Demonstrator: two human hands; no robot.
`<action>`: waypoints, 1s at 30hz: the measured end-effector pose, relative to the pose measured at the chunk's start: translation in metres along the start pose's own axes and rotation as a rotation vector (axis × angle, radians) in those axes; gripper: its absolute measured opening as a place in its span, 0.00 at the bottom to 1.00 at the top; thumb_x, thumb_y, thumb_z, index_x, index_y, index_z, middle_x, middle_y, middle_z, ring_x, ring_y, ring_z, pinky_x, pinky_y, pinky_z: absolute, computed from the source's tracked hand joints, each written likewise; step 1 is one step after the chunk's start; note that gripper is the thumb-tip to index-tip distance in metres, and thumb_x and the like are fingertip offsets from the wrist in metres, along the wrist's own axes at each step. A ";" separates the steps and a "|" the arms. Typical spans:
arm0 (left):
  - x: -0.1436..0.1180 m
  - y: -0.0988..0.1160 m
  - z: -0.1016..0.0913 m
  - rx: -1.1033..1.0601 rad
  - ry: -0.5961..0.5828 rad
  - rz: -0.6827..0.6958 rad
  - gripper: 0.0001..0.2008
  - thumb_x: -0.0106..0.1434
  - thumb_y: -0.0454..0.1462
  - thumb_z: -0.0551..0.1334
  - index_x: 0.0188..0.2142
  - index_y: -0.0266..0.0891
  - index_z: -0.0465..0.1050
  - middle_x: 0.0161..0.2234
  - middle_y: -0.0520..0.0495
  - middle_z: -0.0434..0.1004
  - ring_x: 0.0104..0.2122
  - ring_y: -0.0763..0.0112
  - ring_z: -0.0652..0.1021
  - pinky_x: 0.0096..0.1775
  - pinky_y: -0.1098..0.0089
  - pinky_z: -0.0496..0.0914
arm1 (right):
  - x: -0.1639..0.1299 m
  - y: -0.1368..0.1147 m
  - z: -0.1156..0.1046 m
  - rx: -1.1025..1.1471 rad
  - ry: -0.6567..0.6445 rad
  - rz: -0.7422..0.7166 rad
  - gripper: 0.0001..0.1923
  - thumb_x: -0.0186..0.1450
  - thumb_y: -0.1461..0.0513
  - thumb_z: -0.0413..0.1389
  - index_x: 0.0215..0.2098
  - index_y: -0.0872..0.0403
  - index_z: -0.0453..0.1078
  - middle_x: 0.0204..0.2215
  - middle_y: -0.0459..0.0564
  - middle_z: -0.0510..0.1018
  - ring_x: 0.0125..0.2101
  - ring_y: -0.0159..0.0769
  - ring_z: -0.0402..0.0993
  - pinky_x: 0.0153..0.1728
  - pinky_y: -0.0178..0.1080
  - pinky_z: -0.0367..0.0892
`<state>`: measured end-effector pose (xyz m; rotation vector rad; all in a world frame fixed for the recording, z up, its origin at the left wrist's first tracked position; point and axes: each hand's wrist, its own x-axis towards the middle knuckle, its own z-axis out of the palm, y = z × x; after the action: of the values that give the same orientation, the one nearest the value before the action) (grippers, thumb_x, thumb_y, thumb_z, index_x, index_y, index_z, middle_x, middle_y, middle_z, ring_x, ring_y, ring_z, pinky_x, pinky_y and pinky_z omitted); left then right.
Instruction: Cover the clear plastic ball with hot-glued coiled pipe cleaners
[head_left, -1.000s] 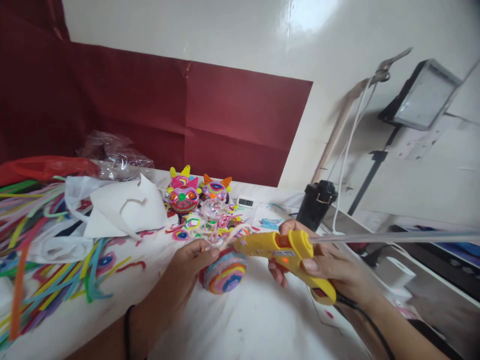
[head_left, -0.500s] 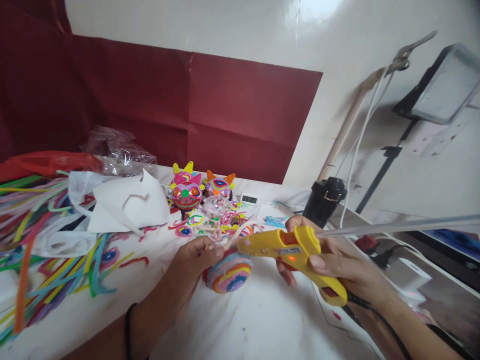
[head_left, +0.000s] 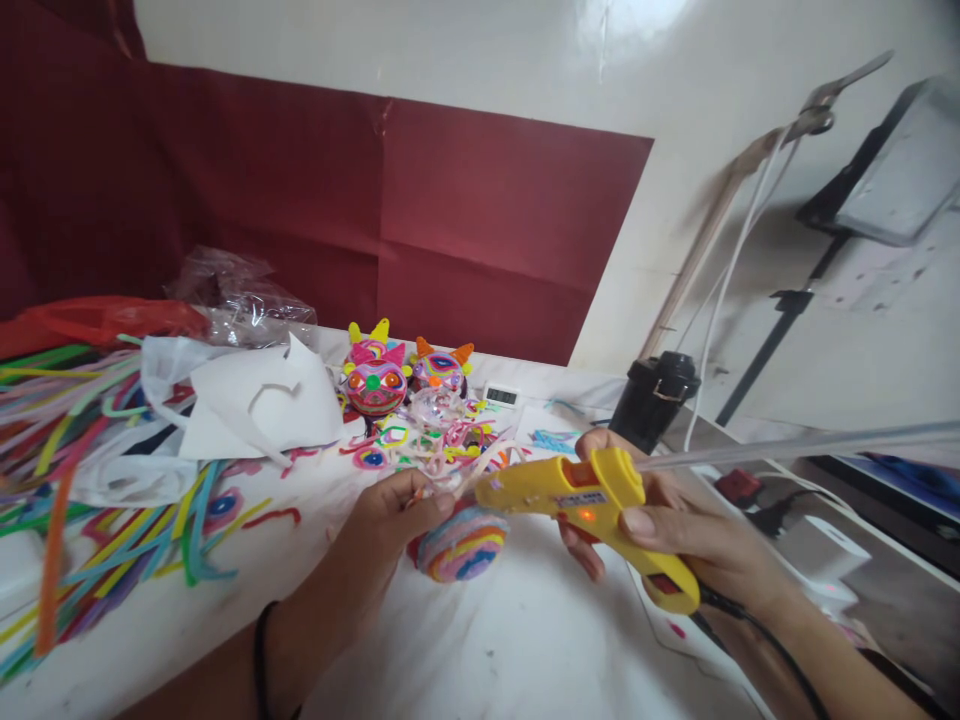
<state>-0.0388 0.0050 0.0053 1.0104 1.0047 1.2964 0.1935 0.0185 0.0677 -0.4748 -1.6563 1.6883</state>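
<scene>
My left hand (head_left: 394, 520) is closed on a ball (head_left: 466, 545) wound with striped fuzzy pipe cleaners in blue, pink, yellow and red. A pale pink pipe cleaner (head_left: 484, 462) rises from its fingertips. My right hand (head_left: 675, 530) grips a yellow glue gun (head_left: 600, 500) with an orange light glowing and a long clear glue stick (head_left: 787, 442) in its back. The gun's nozzle end is at the top of the ball, close to my left fingertips. Whether the tip touches the ball is hidden.
Two decorated animal heads (head_left: 376, 388) stand behind pipe-cleaner scraps (head_left: 457, 435). Many loose pipe cleaners (head_left: 127, 560) and cut white sheets (head_left: 255, 405) lie at left. A small digital clock (head_left: 501, 394), black cylinder (head_left: 654, 400) and lamp on a stand (head_left: 892, 165) are at right.
The whole view has shifted slightly. Both hands keep their holds, with the glue gun still at the top of the ball.
</scene>
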 end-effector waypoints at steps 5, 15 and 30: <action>-0.002 -0.001 0.000 0.019 -0.012 0.001 0.14 0.52 0.43 0.68 0.23 0.38 0.67 0.20 0.55 0.69 0.23 0.74 0.67 0.26 0.72 0.59 | 0.000 0.000 0.000 0.010 0.004 -0.004 0.18 0.56 0.59 0.63 0.37 0.52 0.58 0.28 0.50 0.79 0.23 0.34 0.73 0.26 0.35 0.65; 0.000 -0.001 0.001 0.004 0.002 0.000 0.12 0.51 0.42 0.69 0.24 0.37 0.69 0.21 0.53 0.72 0.24 0.72 0.70 0.27 0.71 0.62 | 0.000 0.001 -0.002 -0.011 0.006 -0.008 0.17 0.56 0.59 0.63 0.38 0.51 0.59 0.27 0.48 0.77 0.21 0.32 0.71 0.24 0.34 0.65; -0.004 0.002 0.002 -0.030 0.035 -0.012 0.14 0.49 0.40 0.70 0.21 0.39 0.66 0.18 0.56 0.67 0.20 0.75 0.66 0.25 0.72 0.59 | -0.002 0.000 -0.003 -0.089 0.058 -0.004 0.18 0.57 0.56 0.61 0.39 0.52 0.59 0.24 0.49 0.76 0.19 0.33 0.69 0.22 0.34 0.62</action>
<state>-0.0377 0.0014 0.0078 0.9611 1.0134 1.3194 0.1976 0.0192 0.0670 -0.5583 -1.6944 1.5883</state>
